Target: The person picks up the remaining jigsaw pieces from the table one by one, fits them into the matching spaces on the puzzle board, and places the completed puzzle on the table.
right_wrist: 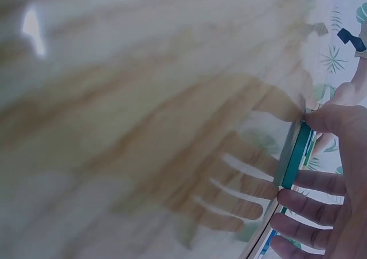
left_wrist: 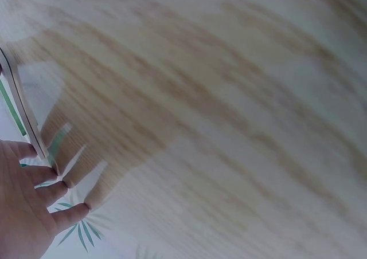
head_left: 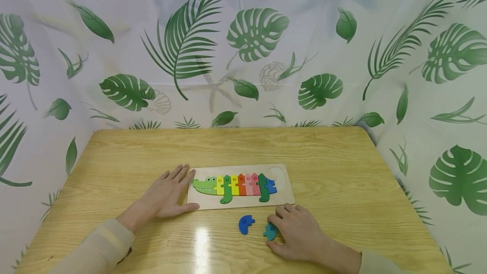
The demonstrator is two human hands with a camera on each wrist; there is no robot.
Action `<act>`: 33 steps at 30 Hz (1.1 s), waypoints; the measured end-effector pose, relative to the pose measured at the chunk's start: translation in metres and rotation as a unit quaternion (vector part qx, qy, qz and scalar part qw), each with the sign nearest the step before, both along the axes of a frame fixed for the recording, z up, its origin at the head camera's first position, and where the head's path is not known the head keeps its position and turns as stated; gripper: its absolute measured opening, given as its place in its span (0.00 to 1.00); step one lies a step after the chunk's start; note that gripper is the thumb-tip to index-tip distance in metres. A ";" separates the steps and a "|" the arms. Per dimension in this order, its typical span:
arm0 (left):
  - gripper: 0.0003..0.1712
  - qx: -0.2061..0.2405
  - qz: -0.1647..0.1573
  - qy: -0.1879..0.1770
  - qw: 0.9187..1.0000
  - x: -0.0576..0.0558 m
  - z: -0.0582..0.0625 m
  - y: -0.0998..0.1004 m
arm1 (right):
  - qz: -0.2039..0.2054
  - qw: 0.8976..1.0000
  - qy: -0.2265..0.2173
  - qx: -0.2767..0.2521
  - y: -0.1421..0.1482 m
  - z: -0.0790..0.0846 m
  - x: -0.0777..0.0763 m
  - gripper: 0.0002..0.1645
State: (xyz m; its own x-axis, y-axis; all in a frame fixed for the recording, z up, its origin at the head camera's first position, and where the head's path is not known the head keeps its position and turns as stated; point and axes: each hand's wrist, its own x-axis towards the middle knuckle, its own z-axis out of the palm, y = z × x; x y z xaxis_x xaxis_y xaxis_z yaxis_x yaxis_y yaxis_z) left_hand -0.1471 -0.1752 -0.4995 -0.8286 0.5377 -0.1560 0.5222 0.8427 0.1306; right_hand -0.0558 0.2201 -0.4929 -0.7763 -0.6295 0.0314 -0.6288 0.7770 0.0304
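A pale wooden puzzle board (head_left: 283,191) lies on the table with a colourful crocodile set in it, green head (head_left: 203,186) at the left. Its tail end has a blank round outline at the upper right. My left hand (head_left: 167,194) rests at the board's left end, fingers straight and thumb spread along the lower corner. Below the board, my right hand (head_left: 298,234) pinches a teal puzzle piece (head_left: 271,232) between thumb and index finger, low at the tabletop. The right wrist view shows that teal piece edge-on. A loose dark blue puzzle piece (head_left: 244,225) lies left of it.
The glossy wood-grain table (head_left: 335,164) reflects a bright light near its front. White cloth (head_left: 243,109) printed with green leaves hangs behind and along both sides of the table.
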 end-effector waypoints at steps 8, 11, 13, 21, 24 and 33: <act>0.61 0.005 0.002 -0.001 1.000 0.001 0.001 0.000 | -0.005 1.000 -0.020 0.003 -0.002 0.002 -0.004 0.29; 0.61 0.004 0.004 -0.001 1.000 0.001 0.001 -0.001 | -0.005 1.000 -0.028 0.002 -0.003 0.003 -0.006 0.29; 0.61 0.004 0.004 0.000 1.000 0.001 0.000 -0.001 | -0.005 0.999 -0.035 0.000 -0.003 0.004 -0.007 0.29; 0.61 0.005 0.002 0.004 1.000 0.001 -0.001 -0.002 | -0.002 0.999 0.002 -0.032 0.003 0.002 -0.016 0.27; 0.61 0.008 -0.001 0.005 1.000 0.000 -0.001 -0.002 | 0.000 0.999 0.016 -0.043 0.005 0.001 -0.020 0.26; 0.61 0.002 -0.007 0.008 1.000 -0.002 -0.004 -0.002 | -0.003 0.998 0.028 -0.062 0.010 0.003 -0.032 0.25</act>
